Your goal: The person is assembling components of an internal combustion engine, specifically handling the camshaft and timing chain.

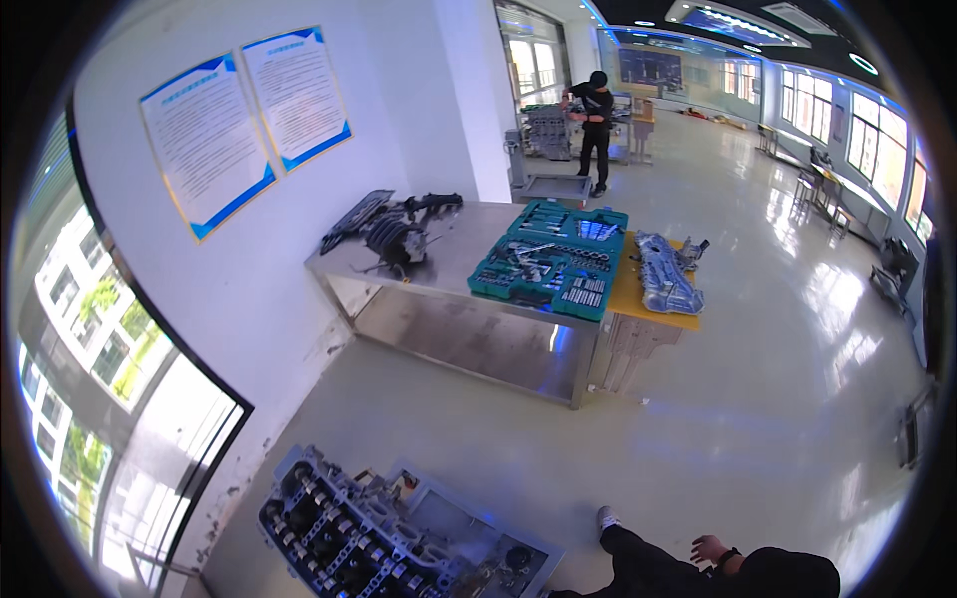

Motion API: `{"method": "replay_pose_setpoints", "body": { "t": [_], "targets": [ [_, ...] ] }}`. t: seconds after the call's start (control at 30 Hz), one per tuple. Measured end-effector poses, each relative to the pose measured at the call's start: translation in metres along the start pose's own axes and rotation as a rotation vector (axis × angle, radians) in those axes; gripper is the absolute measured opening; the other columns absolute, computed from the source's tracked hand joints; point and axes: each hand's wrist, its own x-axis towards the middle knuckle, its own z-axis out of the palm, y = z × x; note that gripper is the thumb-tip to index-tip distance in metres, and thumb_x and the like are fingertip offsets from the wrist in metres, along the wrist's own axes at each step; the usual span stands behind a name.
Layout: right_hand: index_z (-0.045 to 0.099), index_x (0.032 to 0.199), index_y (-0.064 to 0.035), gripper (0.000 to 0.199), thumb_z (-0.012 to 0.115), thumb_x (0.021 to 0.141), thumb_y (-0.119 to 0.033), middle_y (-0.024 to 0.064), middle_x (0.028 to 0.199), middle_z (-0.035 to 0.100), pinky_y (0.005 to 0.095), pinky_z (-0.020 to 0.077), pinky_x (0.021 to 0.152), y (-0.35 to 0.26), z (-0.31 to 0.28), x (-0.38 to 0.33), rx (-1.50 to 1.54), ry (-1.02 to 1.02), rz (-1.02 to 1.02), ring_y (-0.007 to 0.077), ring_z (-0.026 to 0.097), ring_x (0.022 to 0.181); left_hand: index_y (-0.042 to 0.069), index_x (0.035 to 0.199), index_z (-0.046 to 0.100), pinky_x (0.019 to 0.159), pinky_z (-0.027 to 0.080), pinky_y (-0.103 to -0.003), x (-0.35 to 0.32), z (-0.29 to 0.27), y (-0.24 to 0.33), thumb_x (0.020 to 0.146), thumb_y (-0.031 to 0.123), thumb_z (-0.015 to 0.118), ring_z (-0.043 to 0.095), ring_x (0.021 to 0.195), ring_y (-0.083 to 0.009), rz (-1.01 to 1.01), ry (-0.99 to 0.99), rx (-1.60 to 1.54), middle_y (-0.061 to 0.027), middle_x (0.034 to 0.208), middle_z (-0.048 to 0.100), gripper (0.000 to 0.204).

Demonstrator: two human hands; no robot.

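Observation:
My right hand hangs low at the lower right, beside my dark-clothed leg, with a dark band at the wrist. Its fingers are apart and loosely bent, and nothing shows in them. My left hand is out of view. At the lower left, nearest to me, is an engine cylinder head with its camshafts exposed, over a grey metal tray. On the steel table ahead lies an opened green socket-set case with rows of sockets and tools. Dark engine parts, including a manifold-like piece, rest left of it.
A yellow-topped stand beside the table holds a silver engine cover. Another person in black stands farther back by an engine block. Two posters hang on the white wall. Tables and stools line the windows at right.

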Motion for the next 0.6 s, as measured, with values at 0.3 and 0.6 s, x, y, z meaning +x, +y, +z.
{"method": "replay_pose_setpoints", "body": {
  "t": [0.3,0.6],
  "targets": [
    [0.067,0.101,0.0035,0.034,0.051,0.097,-0.026,0.014,0.079,0.07,0.0336,0.0574,0.064,-0.186,0.073,0.048,-0.584,0.024,-0.253,0.0222,0.07,0.065,0.002,0.122,0.059,0.067,0.053,-0.03,0.103,0.149,0.209,0.099,0.03,0.041,0.058,0.072,-0.0158,0.154,-0.032,0.091,-0.0063,0.084,0.06,0.04],
    [0.075,0.08,-0.0051,0.051,0.046,0.098,-0.043,0.0075,0.058,0.064,0.03,0.0534,0.057,-0.299,-0.004,0.111,-0.61,0.098,-0.22,0.0155,0.063,0.054,0.003,0.125,0.056,0.069,0.053,-0.032,0.143,0.304,0.296,0.099,0.03,0.041,0.059,0.075,-0.0168,0.18,-0.08,0.077,-0.0072,0.089,0.061,0.041]
  ]
}}
